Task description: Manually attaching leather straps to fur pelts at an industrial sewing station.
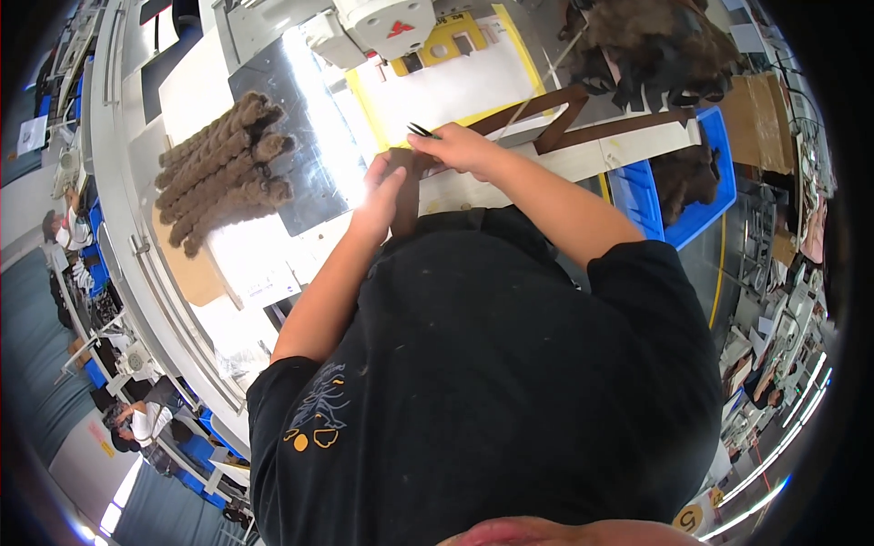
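A flat brown strap point(407, 202) hangs over the table's front edge, close to my body. My left hand point(375, 198) pinches its upper end between thumb and fingers. Just right of it, my right hand point(462, 151) is closed around small black snips point(421, 131), whose two thin points stick out to the left; the rest is hidden in the palm. The right fingers are close to the strap, and I cannot tell whether they also grip it. More brown strap point(628, 133) lies in a bent loop to the right, on a white board.
Ahead is a white sewing machine head point(391, 25) above a yellow-edged template point(455, 98). Several furry brown rolls point(223, 168) lie at left by a shiny metal plate point(314, 173). Brown fur pieces point(655, 45) are heaped at far right, above a blue bin point(726, 173).
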Tool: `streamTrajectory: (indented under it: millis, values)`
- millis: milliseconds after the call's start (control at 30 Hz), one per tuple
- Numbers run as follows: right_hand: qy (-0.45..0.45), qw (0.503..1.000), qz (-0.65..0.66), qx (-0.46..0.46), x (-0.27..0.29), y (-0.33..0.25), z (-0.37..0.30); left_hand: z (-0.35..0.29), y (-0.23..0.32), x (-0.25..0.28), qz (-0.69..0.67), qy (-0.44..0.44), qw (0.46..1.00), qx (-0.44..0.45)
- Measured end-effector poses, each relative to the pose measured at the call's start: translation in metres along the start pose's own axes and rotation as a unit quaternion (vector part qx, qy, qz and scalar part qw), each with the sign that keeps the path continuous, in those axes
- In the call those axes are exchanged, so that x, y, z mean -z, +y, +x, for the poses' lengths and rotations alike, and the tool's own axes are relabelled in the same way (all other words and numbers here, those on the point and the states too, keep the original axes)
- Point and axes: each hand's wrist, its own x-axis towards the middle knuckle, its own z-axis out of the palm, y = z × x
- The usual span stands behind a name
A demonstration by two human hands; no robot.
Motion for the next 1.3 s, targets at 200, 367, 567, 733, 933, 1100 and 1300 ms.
streamTrajectory:
  millis: [200, 367, 567, 733, 933, 1100, 1300]
  values:
    - [0.018, 0.987, 0.157, -0.042, 0.006, 0.003, 0.016, 0.016, -0.026, -0.001, 0.102, 0.005, 0.994, -0.024]
    - [0.055, 0.988, 0.138, -0.028, 0.008, 0.011, 0.026, 0.018, -0.029, 0.006, 0.238, 0.041, 0.951, -0.194]
    - [0.057, 0.988, 0.143, 0.011, 0.006, 0.013, 0.029, 0.024, -0.019, 0.010, 0.152, -0.066, 0.977, -0.131]
    - [0.034, 0.996, 0.070, 0.034, 0.013, 0.002, 0.020, 0.023, -0.014, 0.013, 0.157, -0.062, 0.967, -0.191]
    - [-0.011, 0.997, -0.067, -0.031, 0.033, 0.019, 0.019, 0.018, -0.012, 0.005, 0.101, -0.028, 0.980, -0.167]
    - [-0.035, 0.986, -0.164, -0.018, 0.020, 0.015, 0.017, 0.017, -0.010, 0.006, 0.108, -0.029, 0.980, -0.162]
    - [-0.062, 0.988, -0.138, -0.028, 0.008, 0.000, 0.015, 0.017, -0.011, 0.003, 0.088, -0.040, 0.981, -0.169]
